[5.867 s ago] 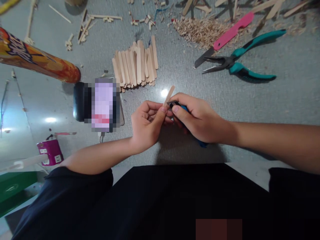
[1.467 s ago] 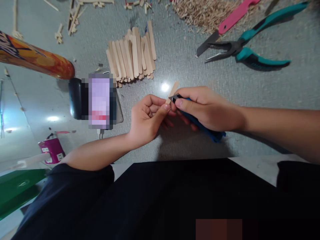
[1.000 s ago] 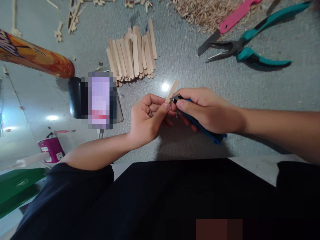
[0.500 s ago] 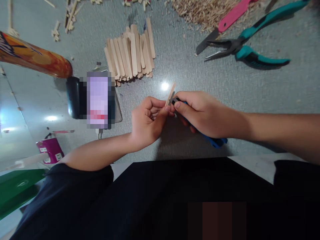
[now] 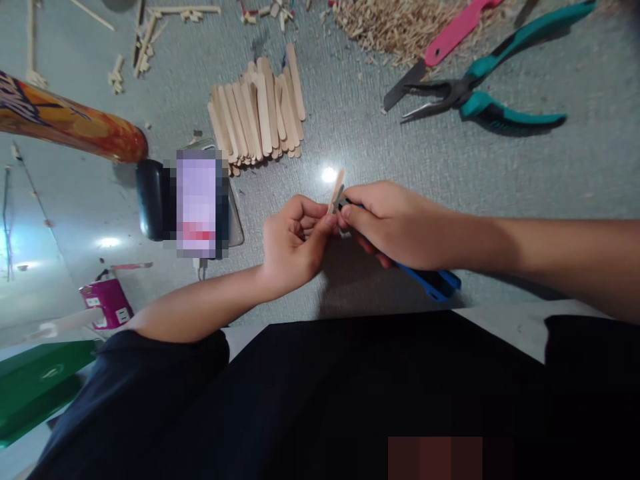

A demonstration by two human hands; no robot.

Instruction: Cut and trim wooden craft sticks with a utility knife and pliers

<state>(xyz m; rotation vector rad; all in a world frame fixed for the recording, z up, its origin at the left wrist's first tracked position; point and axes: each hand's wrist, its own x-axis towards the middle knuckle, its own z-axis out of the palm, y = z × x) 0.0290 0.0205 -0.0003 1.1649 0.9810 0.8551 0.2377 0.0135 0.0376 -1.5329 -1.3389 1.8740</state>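
Between the thumb and fingers of my left hand (image 5: 299, 237) is a thin wooden craft stick (image 5: 337, 190), its free end slanting up and away. My right hand (image 5: 400, 220) is wrapped around a blue-handled cutter (image 5: 430, 280). The dark metal head of the cutter sits against the stick, just above my left fingertips. Both hands almost touch there. The grip hides most of the cutter, so its exact type is unclear. Beyond my left hand lies a pile of similar craft sticks (image 5: 255, 113).
Long-nose pliers (image 5: 465, 93) and a pink-handled blade (image 5: 453, 37) lie beside wood shavings (image 5: 390, 30) at the upper right. A phone (image 5: 197, 207), a black case (image 5: 151, 200) and an orange can (image 5: 75, 123) are on the left. A purple box (image 5: 107, 303) stands lower left.
The view has shifted slightly. My right hand and the cutter have moved a little to the left, with the stick still held at the cutter's head.
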